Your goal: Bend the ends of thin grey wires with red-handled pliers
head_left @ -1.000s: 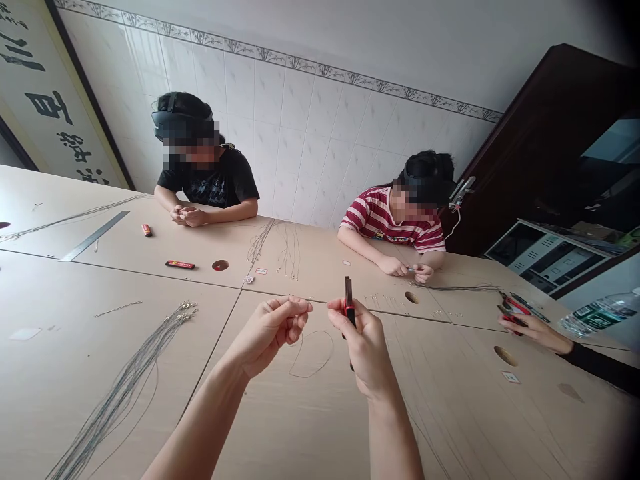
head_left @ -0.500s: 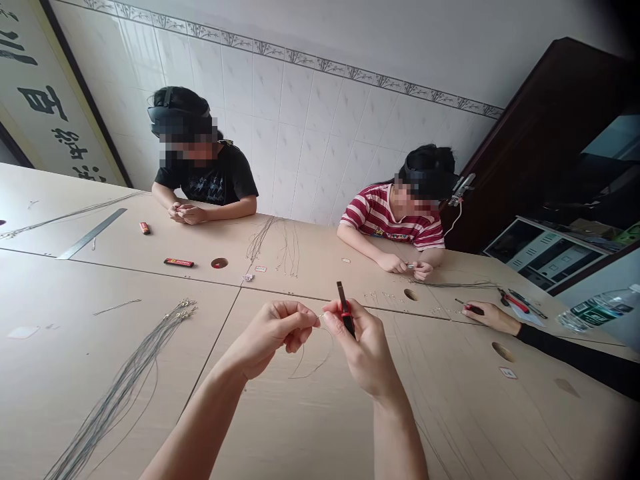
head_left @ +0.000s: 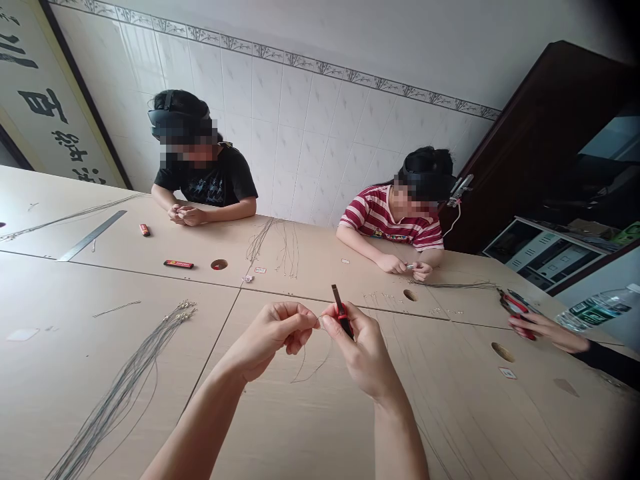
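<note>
My left hand (head_left: pixel 283 330) is closed, its thumb and forefinger pinching the end of a thin cord (head_left: pixel 324 363). The cord hangs in a loose loop below the fingertips. Almost touching it, my right hand (head_left: pixel 363 343) is closed around a small black-and-red tool (head_left: pixel 342 312) with a flat dark tip pointing up and away. Its thumb and forefinger also meet at the cord; the exact pinched bit is too small to make out. Left of my hands lies a bundle of grey cords (head_left: pixel 133 373) with small metal ends.
Across the table (head_left: pixel 300 427) sit two people, one in a black shirt (head_left: pixel 207 177), one in a striped shirt (head_left: pixel 390 210). At right, another person's hand (head_left: pixel 555 330) is at red-handled pliers (head_left: pixel 517 307) near a bottle (head_left: pixel 600 308). A ruler (head_left: pixel 94 235) and lighter (head_left: pixel 179 264) lie left.
The tool in my right hand has tilted slightly left. At right, the other person's hand has moved from a small tool spot toward the pliers. My left hand has barely moved.
</note>
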Demonstrator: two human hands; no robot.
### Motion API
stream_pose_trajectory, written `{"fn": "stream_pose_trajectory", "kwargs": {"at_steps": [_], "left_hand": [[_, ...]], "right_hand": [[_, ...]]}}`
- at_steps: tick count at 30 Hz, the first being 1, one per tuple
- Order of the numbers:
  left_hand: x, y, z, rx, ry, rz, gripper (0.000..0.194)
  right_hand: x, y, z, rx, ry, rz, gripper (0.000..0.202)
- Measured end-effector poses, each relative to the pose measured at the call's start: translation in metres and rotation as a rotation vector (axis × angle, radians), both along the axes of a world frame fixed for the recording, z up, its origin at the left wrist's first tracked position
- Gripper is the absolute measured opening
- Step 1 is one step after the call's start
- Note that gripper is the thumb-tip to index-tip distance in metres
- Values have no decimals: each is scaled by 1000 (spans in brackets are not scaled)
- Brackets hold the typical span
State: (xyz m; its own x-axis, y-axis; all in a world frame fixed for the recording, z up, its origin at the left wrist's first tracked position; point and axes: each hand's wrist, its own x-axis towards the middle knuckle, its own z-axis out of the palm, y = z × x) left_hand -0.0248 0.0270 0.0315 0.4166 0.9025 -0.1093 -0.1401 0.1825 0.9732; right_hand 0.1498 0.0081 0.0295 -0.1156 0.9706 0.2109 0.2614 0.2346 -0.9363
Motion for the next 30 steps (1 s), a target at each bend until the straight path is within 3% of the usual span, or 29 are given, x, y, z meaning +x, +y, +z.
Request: {"fn": "stream_pose_trajectory", "kwargs": {"at_steps": [24, 30], "left_hand": [[-1, -2, 4, 38, 33, 12, 26], [1, -6, 8, 173, 267, 199, 28]], "right_hand": [[-3, -1, 0, -34, 17, 33, 27], [-2, -1, 3, -49, 1, 23, 27]]}}
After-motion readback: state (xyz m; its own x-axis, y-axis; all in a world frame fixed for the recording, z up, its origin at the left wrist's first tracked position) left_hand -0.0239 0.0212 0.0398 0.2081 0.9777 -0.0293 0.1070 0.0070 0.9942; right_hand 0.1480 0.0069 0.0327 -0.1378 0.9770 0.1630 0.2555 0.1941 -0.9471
